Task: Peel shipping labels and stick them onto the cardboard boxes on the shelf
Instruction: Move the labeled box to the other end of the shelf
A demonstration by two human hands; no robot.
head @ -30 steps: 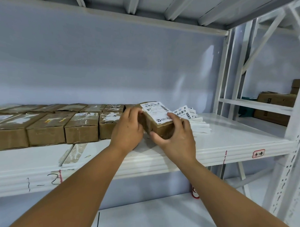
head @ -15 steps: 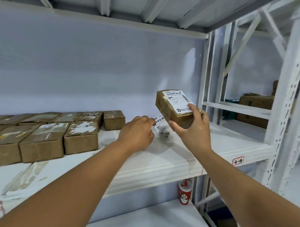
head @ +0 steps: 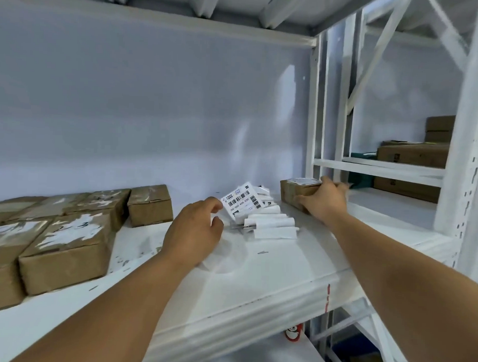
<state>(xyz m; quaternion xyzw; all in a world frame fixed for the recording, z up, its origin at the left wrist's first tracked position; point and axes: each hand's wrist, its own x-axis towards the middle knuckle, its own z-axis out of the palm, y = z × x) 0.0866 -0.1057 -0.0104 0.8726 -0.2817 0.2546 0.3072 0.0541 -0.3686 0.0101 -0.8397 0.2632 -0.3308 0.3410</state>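
Currently: left hand point(head: 195, 233) at the label stack point(head: 268, 226), right hand point(head: 323, 202) on the labelled box point(head: 293, 191).

Nearest, on the white shelf point(head: 256, 279), plain cardboard boxes point(head: 65, 245) stand in rows at the left, tops up. The left hand lies mid-shelf with fingers curled, forefinger and thumb at the lower left edge of the top label point(head: 241, 201); whether they pinch it cannot be told. That label stands tilted up off the fan-folded stack, printed face toward the camera, long axis rising from lower left to upper right. The folds beneath lie crosswise, parallel to the shelf front. Farther right, the right hand grips the labelled box, fingers over the top, thumb on the near side. The box rests flat on the shelf beside the upright point(head: 313, 115), label upward, long axis along the shelf. Larger cartons point(head: 412, 157) sit on the neighbouring rack beyond.
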